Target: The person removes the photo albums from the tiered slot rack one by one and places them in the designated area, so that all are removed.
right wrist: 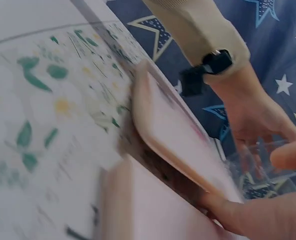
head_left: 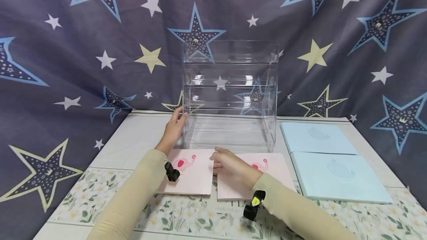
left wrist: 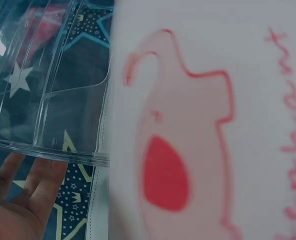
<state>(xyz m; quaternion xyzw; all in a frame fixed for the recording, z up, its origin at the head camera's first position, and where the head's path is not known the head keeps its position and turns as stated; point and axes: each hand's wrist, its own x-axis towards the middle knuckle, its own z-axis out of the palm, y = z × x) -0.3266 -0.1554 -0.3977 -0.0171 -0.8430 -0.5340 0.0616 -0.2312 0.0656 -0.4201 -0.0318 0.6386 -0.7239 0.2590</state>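
Fingers of right hand (head_left: 230, 162) lift pink book's (head_left: 191, 175) edge — wrist-view only — left hand (head_left: 174, 130) flat against clear rack (head_left: 230, 95).

I see 2 pale blue books (head_left: 333, 158) lying flat at the right of the table, 1 behind the other and touching, each with a faint whale outline on its cover. A floral tablecloth (head_left: 186, 214) covers the near edge of the table. Behind everything I see a dark curtain (head_left: 83, 47) printed with white, yellow and blue stars.
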